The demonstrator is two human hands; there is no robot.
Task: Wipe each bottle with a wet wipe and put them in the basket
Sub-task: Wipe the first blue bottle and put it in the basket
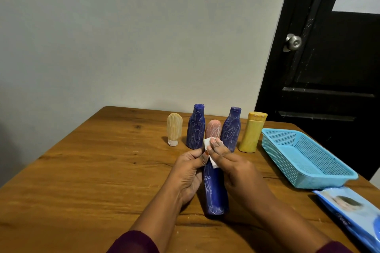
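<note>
A: Held item, grip?

B: Blue plastic bottle with white scribbles (214,189), tilted over the wooden table (102,160). Left hand (189,172) curled around its upper body. Right hand (232,168) presses a white wet wipe (213,162) against its neck, fingers bent.

A: Containers?

B: Light-blue plastic mesh basket (324,181) at right; only its own mesh floor shows inside. Blue-and-white wipes pack (349,209) just beside it.
</note>
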